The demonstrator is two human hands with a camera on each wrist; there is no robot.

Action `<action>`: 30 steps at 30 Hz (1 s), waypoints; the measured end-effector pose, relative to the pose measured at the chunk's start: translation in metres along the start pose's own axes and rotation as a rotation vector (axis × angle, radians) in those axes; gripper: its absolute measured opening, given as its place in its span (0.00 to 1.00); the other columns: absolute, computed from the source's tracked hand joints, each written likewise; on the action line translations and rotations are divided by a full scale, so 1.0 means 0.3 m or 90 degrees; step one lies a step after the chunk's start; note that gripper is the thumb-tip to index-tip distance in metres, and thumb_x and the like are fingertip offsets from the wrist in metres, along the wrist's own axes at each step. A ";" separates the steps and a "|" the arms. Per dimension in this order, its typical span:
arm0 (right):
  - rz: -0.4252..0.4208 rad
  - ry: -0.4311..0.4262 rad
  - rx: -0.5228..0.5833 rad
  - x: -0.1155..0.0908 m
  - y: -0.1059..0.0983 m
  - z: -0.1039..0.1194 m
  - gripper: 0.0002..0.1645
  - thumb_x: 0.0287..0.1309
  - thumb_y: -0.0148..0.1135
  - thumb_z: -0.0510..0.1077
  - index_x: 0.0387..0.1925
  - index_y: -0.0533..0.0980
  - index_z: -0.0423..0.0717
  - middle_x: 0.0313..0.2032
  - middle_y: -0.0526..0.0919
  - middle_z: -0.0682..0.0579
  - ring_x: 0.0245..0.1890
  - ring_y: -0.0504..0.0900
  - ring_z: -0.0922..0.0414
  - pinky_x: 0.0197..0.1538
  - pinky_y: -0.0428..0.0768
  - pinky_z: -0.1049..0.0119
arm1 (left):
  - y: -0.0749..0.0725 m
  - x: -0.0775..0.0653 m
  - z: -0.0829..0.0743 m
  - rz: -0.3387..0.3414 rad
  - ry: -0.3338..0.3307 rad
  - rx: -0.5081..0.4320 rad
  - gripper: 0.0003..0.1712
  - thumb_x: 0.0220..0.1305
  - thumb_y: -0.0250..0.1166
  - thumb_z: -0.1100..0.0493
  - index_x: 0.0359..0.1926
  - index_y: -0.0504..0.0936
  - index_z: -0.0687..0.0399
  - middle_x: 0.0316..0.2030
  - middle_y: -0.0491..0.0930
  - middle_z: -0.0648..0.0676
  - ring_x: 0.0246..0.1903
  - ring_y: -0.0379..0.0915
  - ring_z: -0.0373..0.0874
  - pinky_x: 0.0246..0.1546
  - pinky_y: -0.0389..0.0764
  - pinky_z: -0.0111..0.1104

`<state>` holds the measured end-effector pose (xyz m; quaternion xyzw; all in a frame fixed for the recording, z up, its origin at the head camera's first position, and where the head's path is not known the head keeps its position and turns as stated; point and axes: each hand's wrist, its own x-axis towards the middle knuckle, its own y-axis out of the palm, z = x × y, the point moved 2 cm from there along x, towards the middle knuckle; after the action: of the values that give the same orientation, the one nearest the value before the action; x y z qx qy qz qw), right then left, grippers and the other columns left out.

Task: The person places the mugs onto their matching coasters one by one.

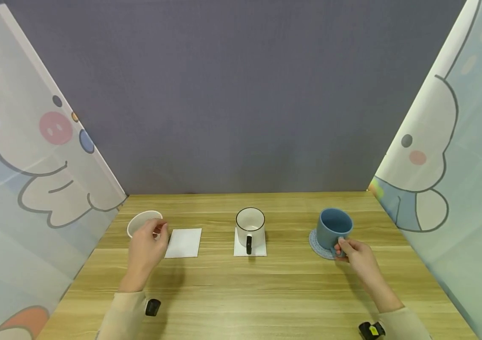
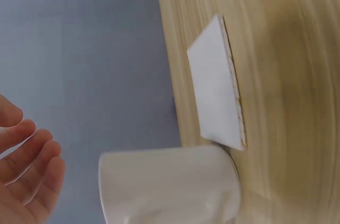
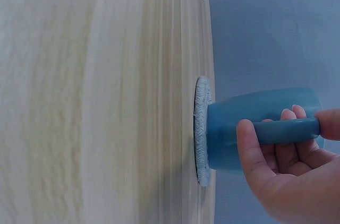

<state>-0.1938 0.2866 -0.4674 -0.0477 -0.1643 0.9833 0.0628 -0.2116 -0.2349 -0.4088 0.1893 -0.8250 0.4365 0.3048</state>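
At the right, my right hand [image 1: 357, 257] grips the handle of a blue mug [image 3: 228, 107], fingers through the loop and thumb at its top. That mug stands upright on a round light-blue woven coaster [image 3: 202, 128]. My left hand [image 1: 149, 243] is raised in front of a white mug [image 1: 139, 222], partly hiding it in the head view. In the left wrist view its loosely bent fingers [image 2: 37, 155] hold nothing and stand apart from the mug's rim. Just right of this mug lies a white square coaster [image 2: 215, 86] with nothing on it.
Between the hands, a white mug with a dark rim [image 1: 250, 222] and black handle sits on another white square coaster [image 1: 259, 251]. The wooden table [image 1: 241, 293] ends at a grey back panel [image 1: 241, 104]. Cartoon-printed curtains [image 1: 427, 141] border both sides.
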 end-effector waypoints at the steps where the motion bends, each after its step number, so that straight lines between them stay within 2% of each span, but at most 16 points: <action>1: 0.001 -0.002 0.000 -0.001 0.000 0.001 0.27 0.80 0.47 0.49 0.46 0.75 0.24 0.40 0.80 0.43 0.40 0.81 0.57 0.46 0.85 0.65 | -0.005 -0.003 0.008 -0.003 -0.003 0.002 0.04 0.62 0.64 0.70 0.37 0.85 0.66 0.30 0.84 0.59 0.28 0.80 0.53 0.29 0.81 0.46; 7: 0.003 -0.005 0.000 -0.003 -0.001 0.002 0.27 0.80 0.47 0.49 0.46 0.75 0.24 0.39 0.80 0.45 0.39 0.81 0.59 0.45 0.85 0.65 | -0.038 -0.015 0.057 -0.026 -0.028 0.001 0.04 0.61 0.64 0.70 0.36 0.85 0.67 0.28 0.84 0.59 0.27 0.81 0.54 0.27 0.81 0.44; 10: 0.003 -0.002 -0.002 -0.001 -0.001 0.000 0.27 0.80 0.47 0.50 0.47 0.75 0.24 0.39 0.80 0.46 0.39 0.81 0.59 0.46 0.85 0.65 | -0.058 -0.017 0.078 -0.026 -0.042 0.000 0.04 0.61 0.64 0.70 0.36 0.85 0.67 0.28 0.85 0.59 0.27 0.82 0.55 0.28 0.79 0.36; 14: 0.001 0.004 -0.005 0.001 0.000 -0.002 0.27 0.80 0.48 0.50 0.47 0.75 0.24 0.39 0.81 0.45 0.39 0.81 0.59 0.47 0.85 0.63 | -0.083 -0.025 0.107 -0.028 -0.068 0.007 0.04 0.62 0.64 0.69 0.35 0.85 0.66 0.28 0.84 0.59 0.28 0.81 0.55 0.29 0.73 0.24; 17: 0.000 0.006 -0.005 0.003 0.001 -0.003 0.27 0.79 0.48 0.49 0.47 0.75 0.24 0.38 0.81 0.45 0.38 0.81 0.59 0.47 0.85 0.63 | -0.099 -0.036 0.129 -0.023 -0.091 0.011 0.05 0.63 0.64 0.68 0.35 0.85 0.65 0.29 0.84 0.59 0.30 0.80 0.54 0.30 0.70 0.20; 22: 0.000 0.007 -0.006 0.000 0.000 -0.001 0.28 0.79 0.48 0.50 0.47 0.75 0.24 0.39 0.81 0.46 0.38 0.81 0.60 0.46 0.85 0.64 | -0.119 -0.065 0.165 -0.013 -0.133 0.023 0.05 0.64 0.63 0.66 0.35 0.85 0.64 0.30 0.84 0.59 0.31 0.80 0.54 0.29 0.71 0.21; 25: 0.001 0.002 -0.008 0.000 0.001 0.000 0.28 0.80 0.48 0.50 0.47 0.75 0.24 0.39 0.80 0.45 0.39 0.81 0.59 0.46 0.85 0.64 | -0.128 -0.085 0.185 -0.003 -0.156 0.037 0.05 0.64 0.64 0.65 0.36 0.85 0.64 0.31 0.84 0.59 0.31 0.81 0.54 0.28 0.74 0.26; 30: 0.000 -0.007 -0.013 0.002 0.002 -0.003 0.29 0.80 0.47 0.51 0.47 0.75 0.24 0.40 0.80 0.43 0.41 0.81 0.57 0.47 0.85 0.64 | -0.138 -0.107 0.214 0.038 -0.194 0.041 0.09 0.67 0.63 0.61 0.40 0.85 0.63 0.34 0.85 0.60 0.33 0.82 0.56 0.28 0.77 0.36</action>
<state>-0.1944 0.2865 -0.4684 -0.0428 -0.1743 0.9819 0.0610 -0.1856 -0.3097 -0.4331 0.2384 -0.8527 0.4376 0.1570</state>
